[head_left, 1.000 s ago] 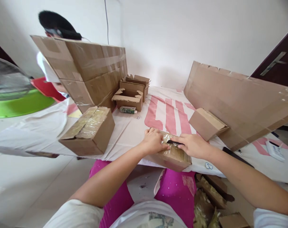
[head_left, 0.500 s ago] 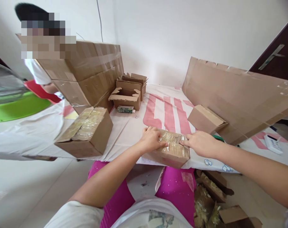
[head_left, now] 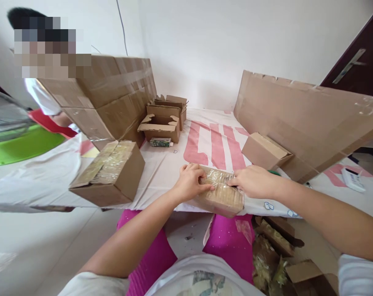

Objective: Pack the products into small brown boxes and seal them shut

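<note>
A small cardboard box (head_left: pixel 226 201) with clear tape over its top sits at the table's near edge, in front of my knees. My left hand (head_left: pixel 192 181) grips its left end, thumb lying on the taped top and fingers curled over the far edge. At the right side of the top, my right hand (head_left: pixel 254 181) is closed with its fingertips pressed to the tape near the middle seam. Whatever those fingers hold, if anything, is hidden. Behind my right wrist shows part of a green object (head_left: pixel 273 172), too covered to name.
On the left stands a larger taped box (head_left: pixel 109 172), with big stacked cartons (head_left: pixel 112 86) behind. Open boxes (head_left: pixel 162 127) and a small green carton (head_left: pixel 161 142) are farther back. A plain box (head_left: pixel 265 150) leans near a large cardboard sheet (head_left: pixel 300 119). Scraps (head_left: pixel 263 259) lie below. A person sits left.
My right hand has slid slightly left along the taped top. My left hand keeps its hold on the box. The whole view has shifted a little.
</note>
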